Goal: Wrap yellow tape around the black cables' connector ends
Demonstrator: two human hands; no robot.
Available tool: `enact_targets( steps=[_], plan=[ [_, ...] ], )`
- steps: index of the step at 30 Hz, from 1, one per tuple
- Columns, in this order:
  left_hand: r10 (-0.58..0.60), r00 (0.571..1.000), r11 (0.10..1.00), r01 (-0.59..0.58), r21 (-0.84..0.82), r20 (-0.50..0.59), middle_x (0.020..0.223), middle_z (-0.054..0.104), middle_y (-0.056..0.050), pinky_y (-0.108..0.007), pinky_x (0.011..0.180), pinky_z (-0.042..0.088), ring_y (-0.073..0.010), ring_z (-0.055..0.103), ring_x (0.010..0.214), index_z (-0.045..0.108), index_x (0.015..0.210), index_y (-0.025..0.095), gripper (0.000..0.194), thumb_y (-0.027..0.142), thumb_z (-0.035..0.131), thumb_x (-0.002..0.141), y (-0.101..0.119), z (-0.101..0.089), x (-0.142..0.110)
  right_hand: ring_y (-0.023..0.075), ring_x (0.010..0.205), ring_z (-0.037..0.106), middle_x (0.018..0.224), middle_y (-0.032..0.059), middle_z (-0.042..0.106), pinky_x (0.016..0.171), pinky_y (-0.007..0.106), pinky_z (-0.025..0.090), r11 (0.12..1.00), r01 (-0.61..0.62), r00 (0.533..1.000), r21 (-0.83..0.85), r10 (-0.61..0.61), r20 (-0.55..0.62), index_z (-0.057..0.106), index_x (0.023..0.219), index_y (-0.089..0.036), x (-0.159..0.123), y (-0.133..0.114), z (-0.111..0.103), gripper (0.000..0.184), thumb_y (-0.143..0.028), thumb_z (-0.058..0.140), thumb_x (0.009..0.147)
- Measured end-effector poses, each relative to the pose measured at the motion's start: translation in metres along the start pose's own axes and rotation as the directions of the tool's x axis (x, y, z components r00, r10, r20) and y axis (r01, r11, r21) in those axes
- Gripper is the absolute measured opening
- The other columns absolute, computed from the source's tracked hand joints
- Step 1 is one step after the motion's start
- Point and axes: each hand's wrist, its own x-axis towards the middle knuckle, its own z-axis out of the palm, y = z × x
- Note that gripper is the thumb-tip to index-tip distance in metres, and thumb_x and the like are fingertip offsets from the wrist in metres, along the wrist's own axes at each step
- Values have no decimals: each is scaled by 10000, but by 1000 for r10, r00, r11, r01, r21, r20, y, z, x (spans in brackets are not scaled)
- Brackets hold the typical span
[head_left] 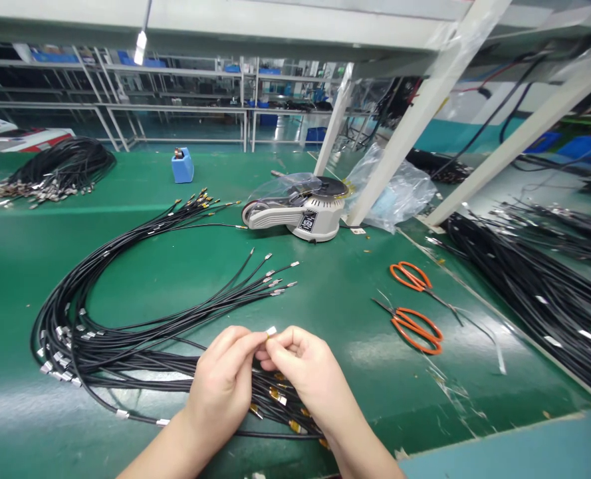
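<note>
My left hand [225, 372] pinches a black cable near its end, and a silver connector [271, 330] sticks up between the fingertips. Closed on that same end, my right hand [305, 362] meets the left one there. A trace of amber tape shows by the connector; the fingers hide the rest. Under both hands lies a bundle of black cables [140, 369] curved in a loop on the green table mat [335, 299]. Several ends near my wrists carry amber tape [276, 395], while other connectors [275, 283] beyond my hands look bare silver.
A round tape dispenser [315, 216] stands beyond the cables. Two pairs of orange-handled scissors [417, 330] lie at right. A blue holder [182, 166] and another cable pile [60, 166] sit at the back left. White posts [425, 120], a plastic bag [399, 189] and more cables [534, 299] border the right.
</note>
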Motion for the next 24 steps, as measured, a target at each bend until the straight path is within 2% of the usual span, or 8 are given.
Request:
enact_targets(
  steps=[6, 10, 14, 17, 20, 24],
  plan=[
    [-70, 997, 997, 69, 36, 30, 847, 635, -36, -249, 713, 492, -142, 601, 793, 598, 967, 181, 164, 111, 475, 884, 1, 0, 3, 169, 681, 675, 669, 40, 708, 671, 267, 538, 995, 13, 1000, 97, -15, 20, 669, 684, -137, -1, 7, -2, 332, -459, 746, 659],
    [-97, 995, 994, 95, 54, 36, 810, 628, -24, -247, 697, 489, -135, 605, 762, 601, 881, 185, 124, 126, 491, 882, 0, -3, 5, 171, 709, 672, 695, 40, 700, 688, 268, 540, 992, 42, 999, 118, -45, 25, 691, 717, -135, -6, 9, -1, 319, -450, 732, 686],
    [-112, 993, 991, 110, 72, 22, 784, 638, -15, -238, 675, 486, -127, 609, 732, 628, 891, 191, 147, 138, 491, 887, 1, -4, 4, 176, 766, 670, 867, 85, 726, 696, 281, 544, 944, -35, 998, 328, 16, 60, 705, 868, -136, -13, 15, -2, 295, -390, 719, 717],
    [-132, 991, 989, 131, 72, 5, 763, 645, -12, -239, 654, 485, -130, 611, 712, 634, 873, 193, 152, 150, 489, 886, 3, -3, 4, 182, 790, 665, 948, 107, 719, 699, 296, 545, 897, -74, 997, 436, 50, 65, 644, 1047, -137, -17, 18, -2, 400, -359, 715, 722],
    [-181, 983, 981, 181, 72, -9, 763, 662, -5, -236, 652, 480, -130, 621, 703, 631, 848, 198, 133, 170, 504, 878, 5, -3, 4, 178, 777, 658, 914, 84, 707, 689, 302, 546, 924, -11, 1000, 382, 10, 7, 569, 1145, -147, -18, 20, -1, 478, -387, 692, 751],
    [-279, 960, 958, 280, 70, -14, 747, 670, 1, -222, 622, 471, -131, 627, 684, 634, 804, 200, 107, 208, 540, 855, 7, -3, 4, 149, 687, 625, 784, 21, 662, 612, 259, 528, 972, 105, 993, 208, -91, -76, 607, 945, -162, -14, 25, 7, 383, -424, 736, 698]
  ],
)
